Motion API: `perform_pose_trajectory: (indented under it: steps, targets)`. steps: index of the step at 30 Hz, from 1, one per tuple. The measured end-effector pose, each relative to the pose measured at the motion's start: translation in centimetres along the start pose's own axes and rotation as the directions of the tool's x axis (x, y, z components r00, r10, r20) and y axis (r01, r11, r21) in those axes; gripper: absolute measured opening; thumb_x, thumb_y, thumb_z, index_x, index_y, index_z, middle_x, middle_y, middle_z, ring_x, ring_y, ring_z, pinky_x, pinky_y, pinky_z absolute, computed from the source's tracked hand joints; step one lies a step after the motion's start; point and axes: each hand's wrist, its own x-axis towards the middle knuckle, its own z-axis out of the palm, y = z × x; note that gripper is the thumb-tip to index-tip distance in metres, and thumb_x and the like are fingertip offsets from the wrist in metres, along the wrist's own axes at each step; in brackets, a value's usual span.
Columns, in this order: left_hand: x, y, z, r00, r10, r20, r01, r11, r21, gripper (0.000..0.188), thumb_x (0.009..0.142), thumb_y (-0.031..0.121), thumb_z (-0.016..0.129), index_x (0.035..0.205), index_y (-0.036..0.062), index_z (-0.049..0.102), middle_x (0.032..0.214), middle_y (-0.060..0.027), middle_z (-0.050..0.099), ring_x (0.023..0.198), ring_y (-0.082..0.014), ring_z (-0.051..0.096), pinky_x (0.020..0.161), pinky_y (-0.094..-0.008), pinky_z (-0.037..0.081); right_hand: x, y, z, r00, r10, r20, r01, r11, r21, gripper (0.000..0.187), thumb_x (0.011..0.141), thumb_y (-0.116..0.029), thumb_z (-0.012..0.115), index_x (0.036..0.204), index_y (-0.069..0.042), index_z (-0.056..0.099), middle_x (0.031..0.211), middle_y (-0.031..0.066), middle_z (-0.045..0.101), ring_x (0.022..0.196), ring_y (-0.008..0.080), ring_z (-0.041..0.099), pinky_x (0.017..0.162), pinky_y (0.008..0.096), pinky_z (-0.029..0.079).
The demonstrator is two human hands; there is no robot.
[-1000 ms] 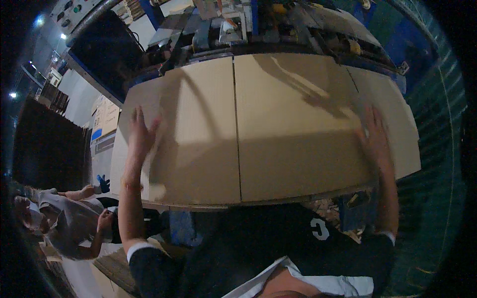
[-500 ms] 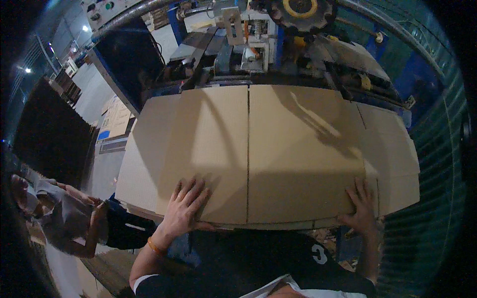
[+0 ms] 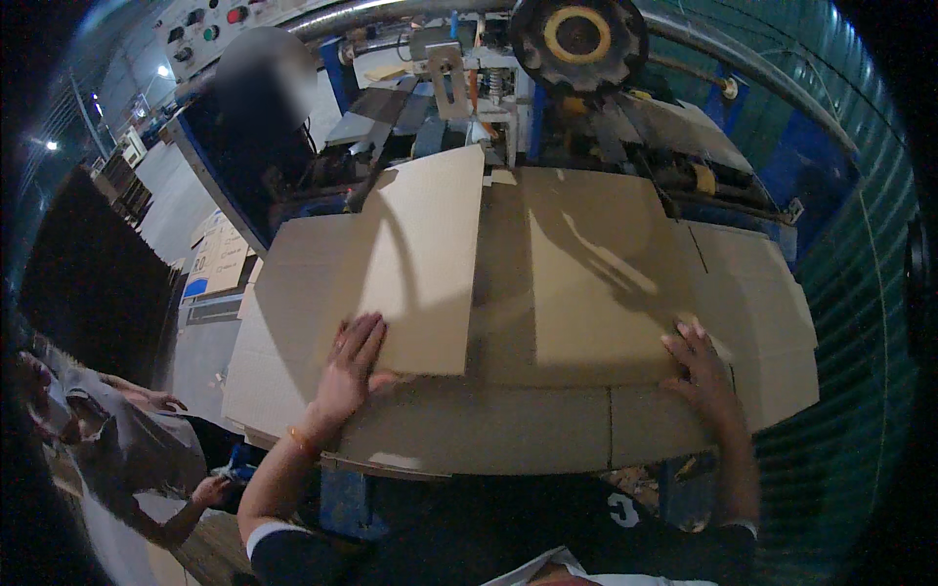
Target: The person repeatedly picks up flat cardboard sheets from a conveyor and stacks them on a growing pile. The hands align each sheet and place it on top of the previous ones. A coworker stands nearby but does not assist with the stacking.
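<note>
Your left hand (image 3: 354, 376) lies flat with fingers spread on the large flattened corrugated cardboard sheet (image 3: 547, 322), its thumb tucked at the near edge of the raised left panel (image 3: 420, 264). Your right hand (image 3: 700, 371) rests open, fingers spread and pressed down, near the right end of the same sheet, just beside a crease line. The sheet is plain brown with scored folds and no printing that you can see; it fills the space between you and the machine (image 3: 547, 88), its far edge reaching under the machine's head. On that head, a round black wheel with a yellow ring (image 3: 578, 34) sits above the far middle of the sheet. To the far left of the machine a pale control panel (image 3: 210, 24) carries red and green round buttons. Left of the sheet, lower down, a pale rectangular paper sign (image 3: 223, 256) lies beside a small blue patch (image 3: 193, 288). Another person's hands (image 3: 166, 402) show at the lower left, well apart from the sheet.

Against half a second ago, the left panel has lifted off the sheet and now overlaps the middle, casting a shadow strip beside it. Your left hand has moved farther up onto the board, and your right hand has shifted up along the right crease. The sheet sits closer under the wheel than before.
</note>
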Motion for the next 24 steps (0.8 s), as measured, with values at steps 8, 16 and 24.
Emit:
perform_pose_trajectory:
  steps: [8,16,24]
  targets:
    - [11.9,-4.5,3.9,0.991,-0.084,-0.101,0.070,0.988,-0.138,0.071,0.080,0.039,0.060,0.134,0.0017,0.034,0.132,-0.0184,0.039,0.125,-0.0358,0.034,0.104,-0.0534,0.024,11.6,2.5,0.7,0.993,-0.005,-0.121,0.010,0.999,0.042,0.053,0.080,-0.026,0.062,0.127,-0.008,0.047,0.134,0.0226,0.038,0.118,0.0379,0.043,0.092,0.0422,0.040]
    - [-0.3,-2.8,-0.2,0.647,-0.537,-0.542,0.672,0.737,0.071,0.083,0.083,0.043,0.058,0.139,-0.0042,0.019,0.144,-0.0243,0.022,0.134,-0.0392,0.017,0.106,-0.0559,0.012,1.7,-1.9,-1.2,0.872,0.189,-0.452,-0.053,0.954,0.297,0.053,0.081,-0.019,0.058,0.131,-0.008,0.045,0.131,0.0187,0.046,0.128,0.0310,0.033,0.107,0.0399,0.025]
    - [-12.3,-1.4,1.8,0.005,-0.930,-0.369,0.787,0.231,-0.572,0.084,0.080,0.036,0.062,0.133,-0.0137,0.020,0.137,-0.0354,0.022,0.132,-0.0430,0.019,0.108,-0.0424,0.017,-0.6,-5.7,5.6,0.955,0.098,-0.281,-0.026,0.968,0.249,0.054,0.081,-0.017,0.058,0.130,-0.004,0.043,0.129,0.0169,0.046,0.120,0.0298,0.039,0.100,0.0403,0.031]
